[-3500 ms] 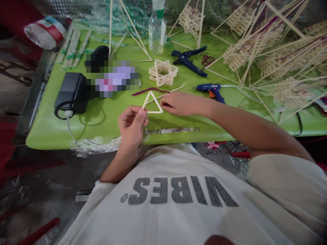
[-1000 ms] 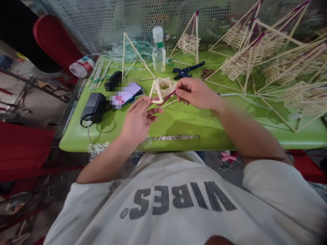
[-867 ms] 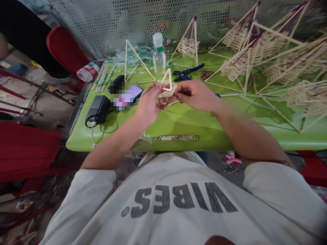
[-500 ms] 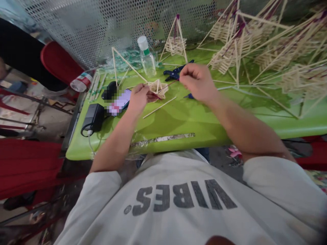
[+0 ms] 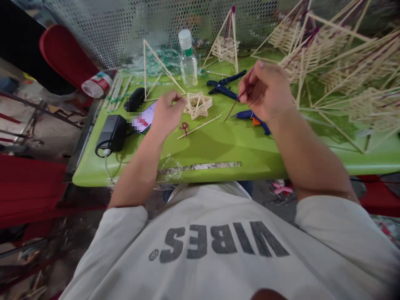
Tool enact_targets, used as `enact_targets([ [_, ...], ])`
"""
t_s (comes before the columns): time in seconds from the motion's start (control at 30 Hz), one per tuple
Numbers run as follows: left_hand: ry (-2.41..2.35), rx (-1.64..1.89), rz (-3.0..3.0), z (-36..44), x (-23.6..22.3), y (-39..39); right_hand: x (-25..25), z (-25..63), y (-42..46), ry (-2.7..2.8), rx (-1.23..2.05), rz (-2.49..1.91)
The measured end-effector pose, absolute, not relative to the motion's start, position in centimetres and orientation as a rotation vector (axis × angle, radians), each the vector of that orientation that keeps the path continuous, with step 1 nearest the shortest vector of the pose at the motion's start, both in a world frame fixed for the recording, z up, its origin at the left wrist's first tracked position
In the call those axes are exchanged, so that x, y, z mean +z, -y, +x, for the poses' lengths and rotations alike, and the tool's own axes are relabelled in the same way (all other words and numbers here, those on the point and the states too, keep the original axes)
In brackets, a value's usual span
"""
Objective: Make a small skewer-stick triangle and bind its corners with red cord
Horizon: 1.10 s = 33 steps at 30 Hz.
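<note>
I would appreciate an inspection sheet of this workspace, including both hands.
Surface: glossy green tabletop, with crumpled clear plastic wrap near the front edge.
Work pieces: pale wooden stick star; loose pale wooden stick; small purple thread loop.
Tools: blue glue gun with orange trigger; dark blue cutter.
Clutter: clear plastic bottle with white cap, upright; lit rectangular smartphone.
Hands: right hand holds a dark purple thread; left hand is beside the star, contents unclear.
Cables: white cable plugged into a dark grey, box-shaped device.
Surroundings: red chair; grey perforated panel behind.
</note>
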<state>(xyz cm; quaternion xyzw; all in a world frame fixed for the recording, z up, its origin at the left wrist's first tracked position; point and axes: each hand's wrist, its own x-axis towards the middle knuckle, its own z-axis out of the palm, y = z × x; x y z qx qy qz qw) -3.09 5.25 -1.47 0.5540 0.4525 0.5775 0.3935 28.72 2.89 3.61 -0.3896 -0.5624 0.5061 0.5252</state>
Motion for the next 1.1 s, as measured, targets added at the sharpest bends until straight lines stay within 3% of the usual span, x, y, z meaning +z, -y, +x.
enact_targets([
  [0.37, -0.718, 1.23, 1.129, 0.7, 0.0, -0.9, 1.9, 25.4, -0.9, 1.431, 1.296, -0.759],
  [0.67, -0.748, 1.193, 1.099, 1.3, -0.1, -0.6, 1.1, 24.7, -0.2, 1.5, 1.351, -0.762],
  [1.1, -0.899, 1.219, 1.52, 1.1, -2.4, -1.3, 0.9, 23.6, 0.5, 1.344, 1.638, -0.684],
])
